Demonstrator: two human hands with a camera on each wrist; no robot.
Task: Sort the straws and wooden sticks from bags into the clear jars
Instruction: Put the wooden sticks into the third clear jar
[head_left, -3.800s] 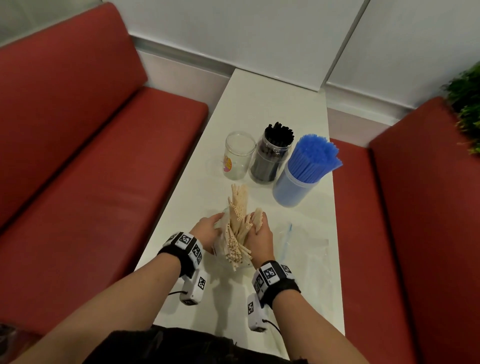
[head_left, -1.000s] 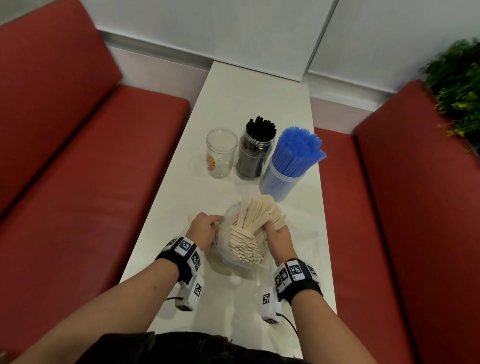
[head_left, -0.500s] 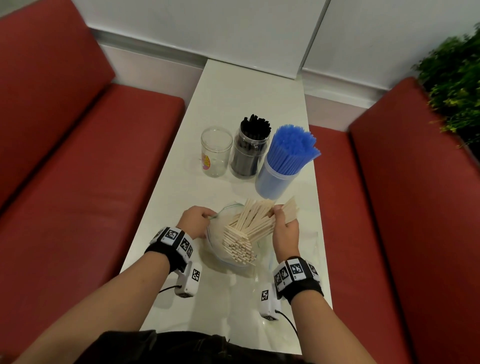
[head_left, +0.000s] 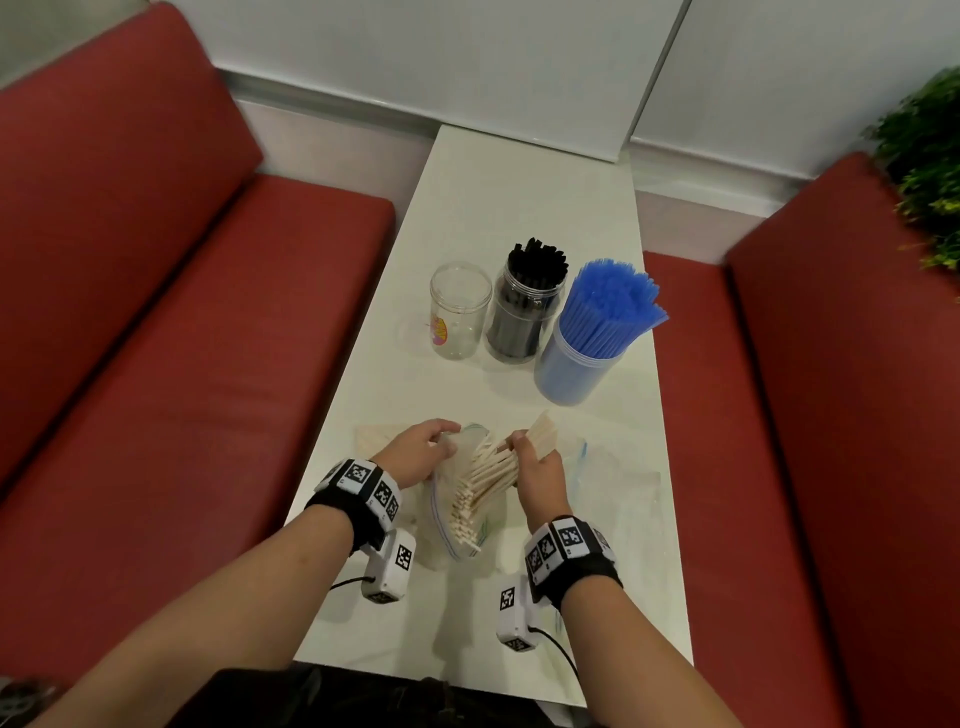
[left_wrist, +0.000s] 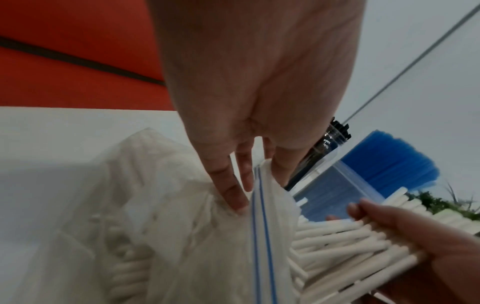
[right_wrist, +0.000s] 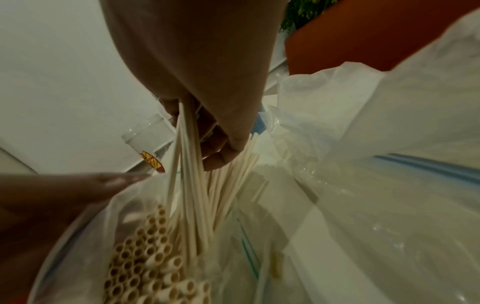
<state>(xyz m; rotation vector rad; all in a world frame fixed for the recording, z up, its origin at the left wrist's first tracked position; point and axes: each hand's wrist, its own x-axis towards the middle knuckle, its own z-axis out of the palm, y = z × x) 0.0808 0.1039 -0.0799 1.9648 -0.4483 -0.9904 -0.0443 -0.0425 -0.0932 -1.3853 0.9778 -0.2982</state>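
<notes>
My right hand (head_left: 535, 467) grips a fanned bundle of cream paper straws (head_left: 483, 483), their near ends still inside a clear zip bag (head_left: 457, 540) on the white table (head_left: 519, 197). In the right wrist view the hollow straws (right_wrist: 155, 257) sit in the bag's mouth under my right hand's fingers (right_wrist: 223, 156). My left hand (head_left: 415, 452) pinches the zip bag's rim (left_wrist: 259, 205) between thumb and fingers (left_wrist: 228, 189). Beyond stand an empty clear jar (head_left: 460, 312), a jar of black straws (head_left: 527, 306) and a jar of blue straws (head_left: 597, 332).
Other flat clear bags lie on the table, one to the right of my right hand (head_left: 613, 483) and one to the left (head_left: 379, 436). Red bench seats (head_left: 182, 338) flank the narrow table. A green plant (head_left: 930, 156) stands at the back right.
The straw bundle has tilted lower and to the right, with my right hand sliding it out of the bag. My left hand stays on the bag's rim.
</notes>
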